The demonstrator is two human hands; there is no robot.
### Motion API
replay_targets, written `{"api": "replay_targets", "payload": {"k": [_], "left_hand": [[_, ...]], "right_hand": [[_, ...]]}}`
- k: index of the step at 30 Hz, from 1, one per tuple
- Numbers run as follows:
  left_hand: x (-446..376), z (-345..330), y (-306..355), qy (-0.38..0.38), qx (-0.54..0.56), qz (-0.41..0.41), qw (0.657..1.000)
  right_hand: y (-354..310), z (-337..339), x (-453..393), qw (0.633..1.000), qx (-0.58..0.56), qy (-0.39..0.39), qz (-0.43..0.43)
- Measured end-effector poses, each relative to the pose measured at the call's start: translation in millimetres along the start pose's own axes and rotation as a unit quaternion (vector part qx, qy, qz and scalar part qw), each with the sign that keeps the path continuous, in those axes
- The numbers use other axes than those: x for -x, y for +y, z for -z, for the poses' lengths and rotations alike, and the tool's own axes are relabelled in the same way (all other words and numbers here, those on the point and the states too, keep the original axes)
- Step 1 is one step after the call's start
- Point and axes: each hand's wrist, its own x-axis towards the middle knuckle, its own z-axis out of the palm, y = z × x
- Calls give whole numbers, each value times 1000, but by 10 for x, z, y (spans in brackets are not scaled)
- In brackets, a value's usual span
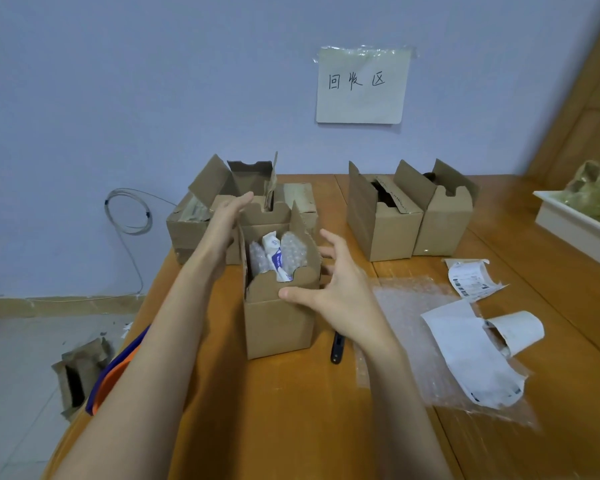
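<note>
Nearest, two bare forearms, converging on the small open carton (279,317) standing upright on the table (257,410). Left of the carton: left hand (227,216), fingers straight and together, flat beside its rear left corner, gripping nothing. Inside the carton: a white packet (274,258) wedged upright between wads of bubble wrap (293,251). Right of the carton: right hand (336,289), fingers spread wide, thumb resting on the front flap, nothing held. Likely step: emptying the carton. Brace the left wall, press the front flap down, pinch the packet by its top, lift straight up. Mind the dark tool (336,348) lying just right of the carton's base.
</note>
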Motion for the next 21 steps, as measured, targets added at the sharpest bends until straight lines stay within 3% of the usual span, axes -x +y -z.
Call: {"api": "replay_targets", "payload": {"k": [2,6,10,13,17,21], "left_hand": [[29,-37,-51,18,30,-17,999],[101,-27,-210,138,64,-73,986],[295,20,-304,213,35,-97,972],[411,61,-378,235,46,-114,964],[489,109,-429,249,-47,-137,958],[588,95,-524,241,-88,-146,955]], "right_hand": [[87,17,-22,999,-46,13,-5],[264,35,-58,984,-174,24,13],[331,-5,-122,986,-162,16,32],[329,15,-145,991,-123,48,4],[315,10,-196,988,-124,91,9],[334,9,-339,978,-179,106,19]]}}
